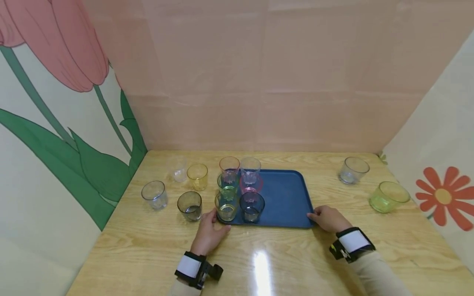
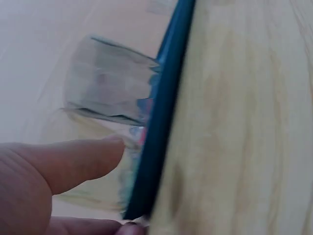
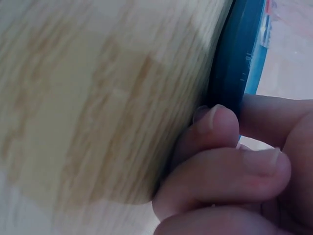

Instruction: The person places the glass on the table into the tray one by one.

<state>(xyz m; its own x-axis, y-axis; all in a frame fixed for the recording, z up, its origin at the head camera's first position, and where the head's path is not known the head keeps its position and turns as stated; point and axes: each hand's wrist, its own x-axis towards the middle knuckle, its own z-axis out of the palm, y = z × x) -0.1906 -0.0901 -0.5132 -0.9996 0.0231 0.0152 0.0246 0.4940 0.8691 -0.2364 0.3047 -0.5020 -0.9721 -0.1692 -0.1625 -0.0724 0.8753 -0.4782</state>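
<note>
Squarely between a person's two hands, a blue rectangular serving tray is lying at the middle of a wood-grain table. The right hand is pinching the near right corner, its thumb meeting the rim and its other fingers curling underneath. At the near left corner, the left hand is spreading its thumb well away from its fingers, with fingertips touching the edge; whether they are closing round the rim cannot be told.

Six glass tumblers are filling the tray's left side in two columns: red-rimmed and clear at the back, green and pink-rimmed in the middle, yellowish and dark gray in front.

Off the tray, a smoky tumbler is standing just beside the left hand, near an amber tumbler and two colorless tumblers. Across the table, a clear glass and a lime-green glass are standing to the right. Behind, a pinkish backdrop is hanging between panels showing tulips and a red flower.
</note>
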